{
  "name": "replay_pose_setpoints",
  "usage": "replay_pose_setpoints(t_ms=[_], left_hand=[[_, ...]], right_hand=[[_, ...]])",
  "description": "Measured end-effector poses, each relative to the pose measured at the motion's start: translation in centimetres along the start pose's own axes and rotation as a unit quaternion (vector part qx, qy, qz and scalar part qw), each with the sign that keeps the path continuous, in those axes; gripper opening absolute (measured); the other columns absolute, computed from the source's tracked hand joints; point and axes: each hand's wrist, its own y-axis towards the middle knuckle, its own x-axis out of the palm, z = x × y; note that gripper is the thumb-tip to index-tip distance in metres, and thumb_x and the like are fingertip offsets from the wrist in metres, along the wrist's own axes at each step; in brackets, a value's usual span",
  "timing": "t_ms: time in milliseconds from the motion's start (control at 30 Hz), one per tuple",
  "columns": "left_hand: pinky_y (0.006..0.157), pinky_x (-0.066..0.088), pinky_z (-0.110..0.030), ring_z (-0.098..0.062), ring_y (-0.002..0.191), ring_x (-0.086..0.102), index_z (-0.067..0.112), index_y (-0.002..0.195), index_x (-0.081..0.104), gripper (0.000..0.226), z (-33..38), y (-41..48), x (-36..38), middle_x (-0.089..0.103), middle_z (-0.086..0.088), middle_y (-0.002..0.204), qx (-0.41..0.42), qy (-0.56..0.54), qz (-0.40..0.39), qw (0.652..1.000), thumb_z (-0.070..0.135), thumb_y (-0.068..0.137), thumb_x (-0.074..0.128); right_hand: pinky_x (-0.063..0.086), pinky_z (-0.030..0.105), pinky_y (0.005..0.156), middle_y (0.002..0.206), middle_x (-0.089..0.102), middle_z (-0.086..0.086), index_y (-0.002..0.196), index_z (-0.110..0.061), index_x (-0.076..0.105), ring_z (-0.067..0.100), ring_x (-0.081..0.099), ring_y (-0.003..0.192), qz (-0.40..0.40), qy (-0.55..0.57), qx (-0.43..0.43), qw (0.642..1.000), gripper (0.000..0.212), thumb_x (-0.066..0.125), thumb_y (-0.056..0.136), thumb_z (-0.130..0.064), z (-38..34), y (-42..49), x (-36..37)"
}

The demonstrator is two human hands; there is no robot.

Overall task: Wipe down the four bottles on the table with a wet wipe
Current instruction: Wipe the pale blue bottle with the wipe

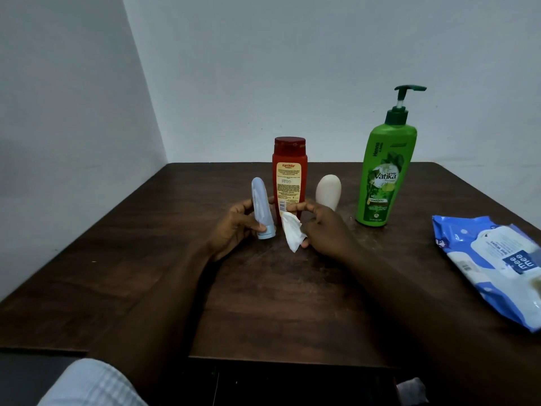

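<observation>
Blue bottle (263,208) gripped by left hand (234,230); right hand (325,232) pinches one wipe (292,232); three other bottles (289,177) upright.

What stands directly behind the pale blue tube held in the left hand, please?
The red bottle stands upright just behind the blue tube. The tube, the left hand holding it, and the right hand with the wet wipe hide the bottle's base.
</observation>
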Motion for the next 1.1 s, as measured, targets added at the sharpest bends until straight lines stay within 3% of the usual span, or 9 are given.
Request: replay_pose_setpoints(t_ms=[233,400,833,1100], left_hand=[[0.081,0.058,-0.021,-0.015,0.111,0.059,0.008,0.131,0.049,0.057,0.1,-0.1,0.2,0.062,0.001,0.119,0.007,-0.004,0.014,1.000,-0.024,0.084,0.044],[0.084,0.058,-0.022,-0.015,0.109,0.059,0.017,0.119,0.055,0.053,0.2,-0.2,0.2,0.062,0.001,0.117,0.005,-0.008,0.015,1.000,-0.021,0.083,0.047],[0.078,0.058,-0.019,-0.015,0.110,0.058,0.010,0.134,0.047,0.058,0.3,-0.5,0.3,0.060,0.002,0.119,-0.001,0.007,0.018,1.000,-0.022,0.085,0.044],[0.085,0.056,-0.024,-0.015,0.112,0.058,0.012,0.132,0.048,0.059,0.3,-0.4,0.2,0.060,0.002,0.121,0.003,0.013,0.020,1.000,-0.021,0.084,0.045]], right_hand=[[0.048,0.022,0.054,0.128,0.064,0.002,0.127,-0.022,0.063,0.015,0.061,0.055,-0.021,0.042,0.017,0.999,0.041,0.047,0.096,0.001,0.0,0.8,0.0],[0.048,0.022,0.055,0.128,0.063,0.003,0.129,-0.021,0.061,0.014,0.060,0.053,-0.023,0.044,0.018,0.999,0.041,0.047,0.097,0.000,0.1,1.1,0.2],[0.049,0.021,0.054,0.128,0.063,0.004,0.128,-0.020,0.062,0.014,0.061,0.053,-0.025,0.055,0.019,0.998,0.036,0.047,0.100,-0.003,0.4,1.4,0.1],[0.050,0.022,0.055,0.129,0.062,0.004,0.129,-0.021,0.061,0.014,0.060,0.055,-0.023,0.063,0.022,0.997,0.033,0.046,0.103,-0.007,0.3,1.4,0.1]])
